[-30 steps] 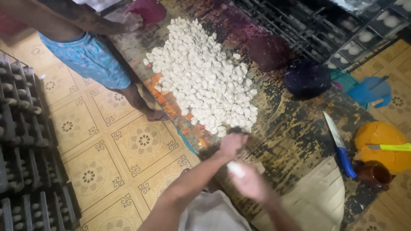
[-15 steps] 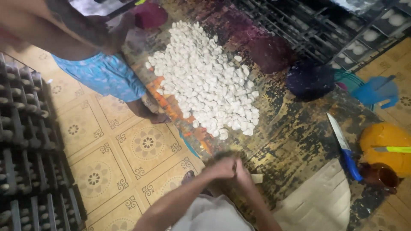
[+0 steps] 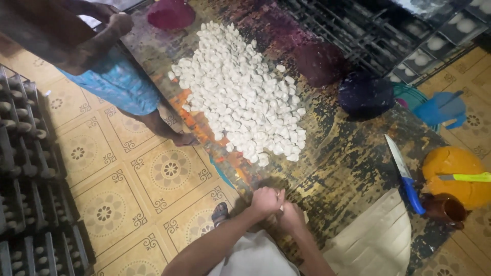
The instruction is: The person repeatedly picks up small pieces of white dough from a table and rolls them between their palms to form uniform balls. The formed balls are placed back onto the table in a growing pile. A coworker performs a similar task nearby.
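Note:
My left hand [image 3: 265, 200] and my right hand [image 3: 292, 215] are pressed together at the near edge of a worn, paint-flecked table [image 3: 332, 168]. They are closed around a small white piece, of which only a sliver shows between the fingers. A large heap of white dough-like pieces [image 3: 240, 92] lies on the table beyond my hands, its nearest edge a short way ahead of them.
Another person [image 3: 117, 82] in blue shorts stands at the table's left side. A blue-handled knife [image 3: 404, 174], orange bowl [image 3: 452, 171], brown cup [image 3: 445, 208], blue scoop [image 3: 442, 107] and dark purple lumps [image 3: 365, 94] lie right. Black moulded trays [image 3: 25, 179] are stacked left.
My hands have drawn back from the heap's near edge toward my body and closed together. The other person has leaned further in over the table's left side.

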